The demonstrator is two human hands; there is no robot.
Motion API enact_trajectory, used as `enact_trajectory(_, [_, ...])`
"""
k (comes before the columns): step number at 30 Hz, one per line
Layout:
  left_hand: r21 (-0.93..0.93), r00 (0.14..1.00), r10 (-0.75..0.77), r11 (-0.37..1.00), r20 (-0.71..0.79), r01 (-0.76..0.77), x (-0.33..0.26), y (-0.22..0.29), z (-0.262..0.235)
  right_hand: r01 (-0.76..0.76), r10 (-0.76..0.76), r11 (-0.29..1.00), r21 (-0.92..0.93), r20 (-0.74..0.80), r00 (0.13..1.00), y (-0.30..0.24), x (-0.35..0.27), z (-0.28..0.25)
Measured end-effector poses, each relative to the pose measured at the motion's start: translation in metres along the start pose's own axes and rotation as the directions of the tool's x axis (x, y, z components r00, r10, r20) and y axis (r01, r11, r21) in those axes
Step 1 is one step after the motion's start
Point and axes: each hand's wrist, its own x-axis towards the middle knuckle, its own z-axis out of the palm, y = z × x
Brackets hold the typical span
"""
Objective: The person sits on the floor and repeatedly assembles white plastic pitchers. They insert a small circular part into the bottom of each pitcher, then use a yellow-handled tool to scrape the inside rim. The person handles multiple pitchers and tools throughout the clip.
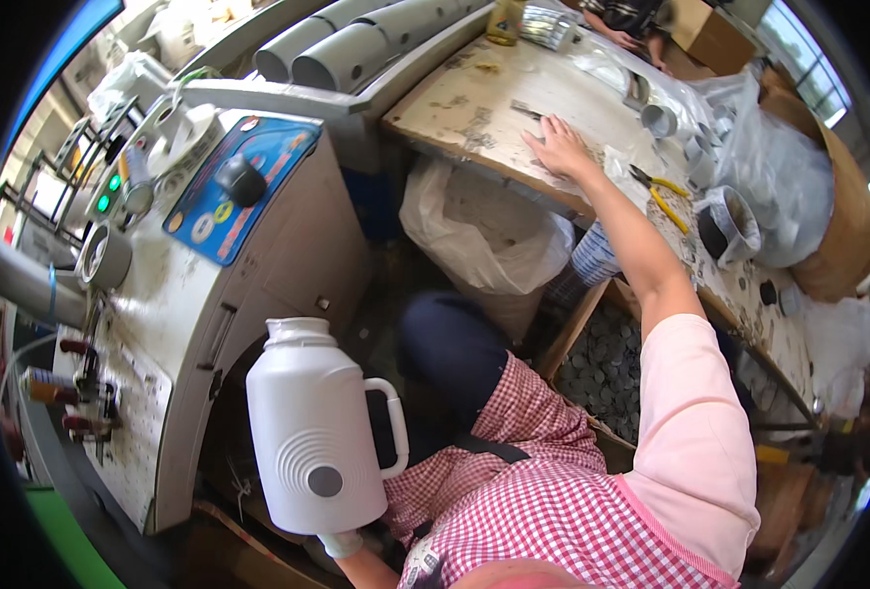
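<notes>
A white plastic jug-shaped flask body (302,422) with a side handle, ringed ridges and a round grey disc on its side is held upright at the lower left. My left hand (342,545) grips it from underneath; most of the fingers are hidden behind its base. At the far worktable (474,88) my right arm is stretched out. There my right hand (558,147) lies with fingers apart on the tabletop, just beside a small flat metal blade-like tool (526,110), holding nothing that I can see.
Yellow-handled pliers (666,196) lie right of my forearm. Below the table are a bag-lined bin (484,236) and a carton of grey discs (602,363). A machine cabinet (278,226) with a blue mat stands left. Grey tubes (356,49) lie behind. Another person (631,20) sits beyond the table.
</notes>
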Motion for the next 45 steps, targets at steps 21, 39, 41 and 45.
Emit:
enact_trajectory(21, [-0.136, 0.984, -0.086, 0.989, -0.153, 0.066, -0.023, 0.034, -0.021, 0.376, -0.352, 0.924, 0.073, -0.224, 0.909, -0.117, 0.188, -0.121])
enact_trajectory(39, [0.965, 0.545, 0.797, 0.240, -0.260, 0.110, 0.173, 0.281, -0.266, 0.921, -0.905, 0.217, 0.323, -0.286, 0.314, -0.248, -0.297, -0.038])
enact_trajectory(41, [0.587, 0.565, 0.524, 0.805, -0.638, -0.085, 0.241, 0.298, -0.283, 0.898, -0.899, 0.298, 0.323, -0.221, 0.378, -0.241, -0.297, -0.032])
enact_trajectory(45, [0.920, 0.592, 0.709, 0.349, -0.383, 0.176, 0.304, 0.301, -0.320, 0.864, -0.863, 0.374, 0.338, -0.214, 0.457, -0.230, -0.292, -0.028])
